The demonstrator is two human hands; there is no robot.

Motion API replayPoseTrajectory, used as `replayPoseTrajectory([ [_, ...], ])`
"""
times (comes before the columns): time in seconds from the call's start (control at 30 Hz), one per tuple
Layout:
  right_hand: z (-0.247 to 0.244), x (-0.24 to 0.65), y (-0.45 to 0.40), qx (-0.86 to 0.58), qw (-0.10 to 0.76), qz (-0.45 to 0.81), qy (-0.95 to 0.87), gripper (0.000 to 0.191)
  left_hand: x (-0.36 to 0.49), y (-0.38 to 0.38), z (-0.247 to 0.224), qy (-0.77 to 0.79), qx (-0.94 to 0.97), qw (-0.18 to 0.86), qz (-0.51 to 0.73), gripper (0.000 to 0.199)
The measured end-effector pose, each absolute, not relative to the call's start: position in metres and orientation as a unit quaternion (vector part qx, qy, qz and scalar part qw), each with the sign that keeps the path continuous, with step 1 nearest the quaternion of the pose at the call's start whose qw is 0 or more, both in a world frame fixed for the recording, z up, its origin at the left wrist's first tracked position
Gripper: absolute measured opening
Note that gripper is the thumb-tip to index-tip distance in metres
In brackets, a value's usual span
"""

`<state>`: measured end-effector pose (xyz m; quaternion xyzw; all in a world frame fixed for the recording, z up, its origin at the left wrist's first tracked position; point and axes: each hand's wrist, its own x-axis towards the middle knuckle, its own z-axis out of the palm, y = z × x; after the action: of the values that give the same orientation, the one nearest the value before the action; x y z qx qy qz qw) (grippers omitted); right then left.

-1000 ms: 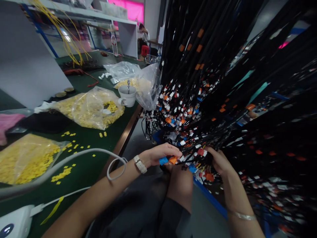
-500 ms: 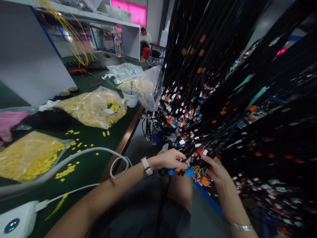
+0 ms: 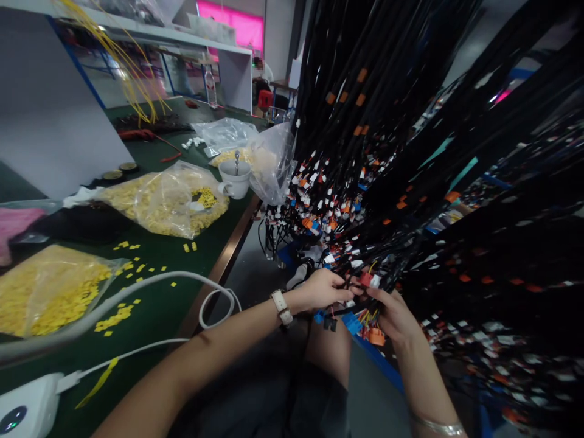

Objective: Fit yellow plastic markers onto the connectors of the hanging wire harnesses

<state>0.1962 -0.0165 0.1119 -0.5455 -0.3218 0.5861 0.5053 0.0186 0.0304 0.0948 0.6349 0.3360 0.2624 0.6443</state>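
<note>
Right of the green bench, the left hand, thumb and fingertip nearly together, is close to the curled right hand, so both share one cluster (any grip on wires cannot be told), the red connector beside the right fingertips.

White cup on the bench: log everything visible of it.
The white cup stands upright near the edge of the green bench, its handle toward the left of the picture. It looks ceramic, with a glossy wall. A shiny metal utensil sticks up from inside. Clear plastic bags lie close around it; whether they touch it, and what it contains, I cannot tell.
</note>
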Motion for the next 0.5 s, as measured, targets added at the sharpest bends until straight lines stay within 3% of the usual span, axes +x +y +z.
replayPoseTrajectory([
  [0.1, 0.106, 0.202, -0.016, -0.561, 0.520, 0.559, -0.320, 0.036, 0.005, 0.040, 0.111, 0.326, 0.543, 0.723, 0.276, 0.030],
  [0.23, 0.094, 0.205, -0.014, -0.577, 0.516, 0.535, -0.339, 0.029, -0.007, 0.047, 0.128, 0.259, 0.479, 0.812, 0.212, 0.031],
  [0.5, 0.072, 0.212, -0.010, -0.618, 0.523, 0.437, -0.392, 0.048, 0.002, 0.033, 0.116, 0.260, 0.448, 0.842, 0.152, 0.038],
])
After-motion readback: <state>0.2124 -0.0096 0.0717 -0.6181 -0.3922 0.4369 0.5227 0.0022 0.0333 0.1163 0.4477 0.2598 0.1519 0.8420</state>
